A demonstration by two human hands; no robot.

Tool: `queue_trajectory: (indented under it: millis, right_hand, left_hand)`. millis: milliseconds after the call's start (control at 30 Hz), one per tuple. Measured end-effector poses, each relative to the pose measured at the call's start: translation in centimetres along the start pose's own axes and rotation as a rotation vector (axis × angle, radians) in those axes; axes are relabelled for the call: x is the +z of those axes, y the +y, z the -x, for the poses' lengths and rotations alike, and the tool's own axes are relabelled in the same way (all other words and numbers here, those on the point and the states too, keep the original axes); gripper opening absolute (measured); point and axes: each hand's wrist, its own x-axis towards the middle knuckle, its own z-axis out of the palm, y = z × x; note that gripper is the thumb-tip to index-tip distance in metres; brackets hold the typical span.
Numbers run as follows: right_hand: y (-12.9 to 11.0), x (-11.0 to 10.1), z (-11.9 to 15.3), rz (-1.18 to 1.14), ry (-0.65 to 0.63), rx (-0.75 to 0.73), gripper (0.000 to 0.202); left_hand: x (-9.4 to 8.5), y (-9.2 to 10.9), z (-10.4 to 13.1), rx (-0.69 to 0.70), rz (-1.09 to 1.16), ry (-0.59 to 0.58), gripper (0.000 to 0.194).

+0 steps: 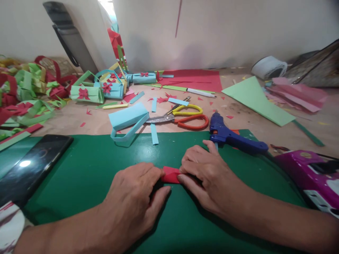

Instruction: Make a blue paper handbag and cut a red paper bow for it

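Note:
A small folded piece of red paper point(171, 175) lies low over the green mat point(87, 183), between my two hands. My left hand point(135, 192) presses the paper's left end with curled fingers, its thumb lying a little apart in front. At the right end, my right hand point(205, 176) pinches the paper between thumb and fingers, the little finger raised. Beyond them rest a light blue paper bag with a strap point(128, 118), scissors with yellow and orange handles point(182, 118), and a blue glue gun point(230, 135) near my right fingers.
A black phone point(37, 162) lies at left. Finished paper bags with red bows point(87, 93) crowd the back left. Red paper sheets point(196, 79), a marker point(200, 92), a green sheet point(256, 100) and scraps lie behind. A magenta box with sockets point(304, 173) stands at right.

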Motion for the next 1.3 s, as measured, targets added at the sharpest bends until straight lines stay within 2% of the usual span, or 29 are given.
queue_trajectory:
  millis: [100,267,400,500,600,733,967,1067,1200,1300]
  right_hand:
    - [-0.2,0.0,-0.1,0.013,-0.004,0.014,0.025]
    - [-0.1,0.1,-0.4,0.024,-0.006,0.008,0.023]
    - [0.0,0.1,-0.5,0.046,0.012,-0.011,0.022]
    - [0.0,0.1,-0.3,0.065,0.033,-0.037,0.022]
    - [0.1,0.2,-0.2,0.073,0.035,-0.044,0.022]
    - [0.1,0.3,-0.2,0.078,0.039,-0.048,0.022]
    - [0.2,0.3,-0.1,0.061,0.051,-0.056,0.023]
    - [0.2,0.2,-0.1,0.029,0.022,-0.033,0.024]
    - [0.2,-0.1,0.1,-0.02,-0.008,-0.001,0.022]
    - [0.3,-0.1,0.6,-0.064,0.041,-0.035,0.018]
  left_hand:
    - [-0.1,-0.1,0.2,0.029,-0.023,0.038,0.006]
    - [0.1,-0.6,0.5,0.056,0.008,0.112,0.022]
    - [0.3,-0.9,0.6,0.213,-0.03,0.141,0.017]
    - [0.4,-0.8,0.6,0.306,-0.132,0.181,0.021]
    - [0.3,-0.5,0.5,0.318,-0.228,0.129,0.032]
    - [0.2,-0.3,0.4,0.243,-0.253,-0.005,0.043]
    - [0.1,-0.3,0.5,0.234,-0.229,-0.042,0.04]
    - [0.2,-0.3,0.5,0.251,-0.22,-0.006,0.036]
    - [0.3,-0.5,0.6,0.334,-0.206,0.112,0.03]
    - [0.4,-0.9,0.8,0.383,-0.19,0.159,0.024]
